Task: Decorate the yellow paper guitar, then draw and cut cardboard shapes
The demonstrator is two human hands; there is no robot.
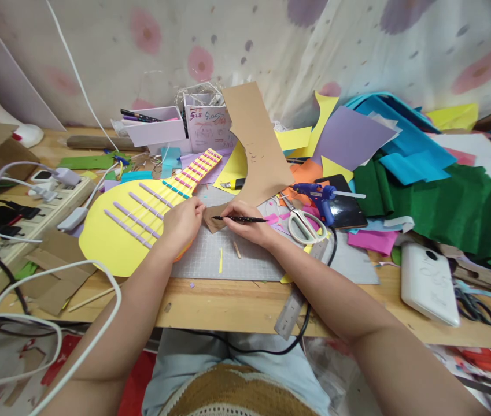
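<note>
My right hand (249, 224) grips a black pen (245, 219), its tip over a small brown cardboard piece (216, 224) on the grey cutting mat (210, 263). With curled fingers, my left hand (183, 221) pinches the left edge of that piece; the fingertips are partly hidden. Under and beside my left hand lies a yellow guitar-shaped cutout (110, 245) with purple strips and a striped neck. A large curved cardboard sheet (258, 138) rises just behind my hands.
Right of my hand are scissors (301, 225), a blue glue gun (321, 199), a metal ruler (291, 312) and a black cable. Green felt (457, 202) and coloured sheets pile at the right, near a white power bank (429, 283). A power strip (45, 225) and looping white cables occupy the left.
</note>
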